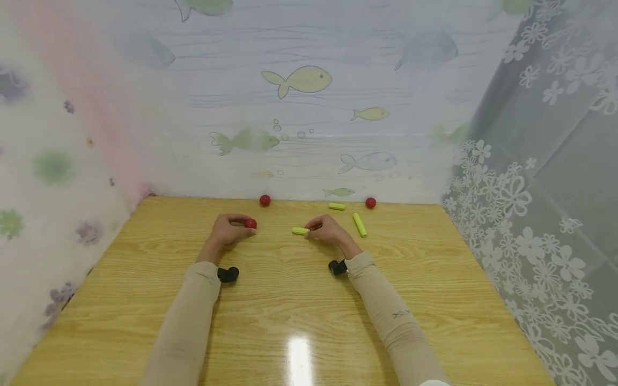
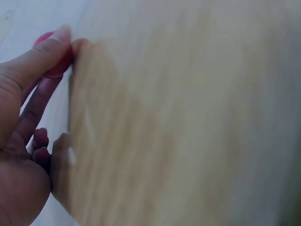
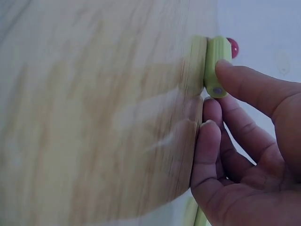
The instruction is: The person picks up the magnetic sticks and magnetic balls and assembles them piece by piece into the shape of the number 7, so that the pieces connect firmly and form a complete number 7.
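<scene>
In the head view my left hand [image 1: 228, 229] holds a small glossy red ball [image 1: 250, 223] at the tabletop. The left wrist view shows thumb and fingers pinching this red ball [image 2: 57, 67] from either side. To the right, my right hand [image 1: 330, 230] pinches the near end of a short yellow-green ridged stick [image 1: 298, 230], which lies sideways. Up close in the right wrist view, the thumb presses on the ridged stick [image 3: 217, 66] low over the wood, and the other fingers curl beneath. A gap of bare wood separates ball and stick.
Behind the hands sit two more red balls, one at the back left [image 1: 265, 200] and one at the back right [image 1: 370, 202]. Between them lie a small green stick [image 1: 337, 206] and a longer green stick [image 1: 359, 224]. A patterned curtain [image 1: 299, 161] borders the wooden table [image 1: 270, 311].
</scene>
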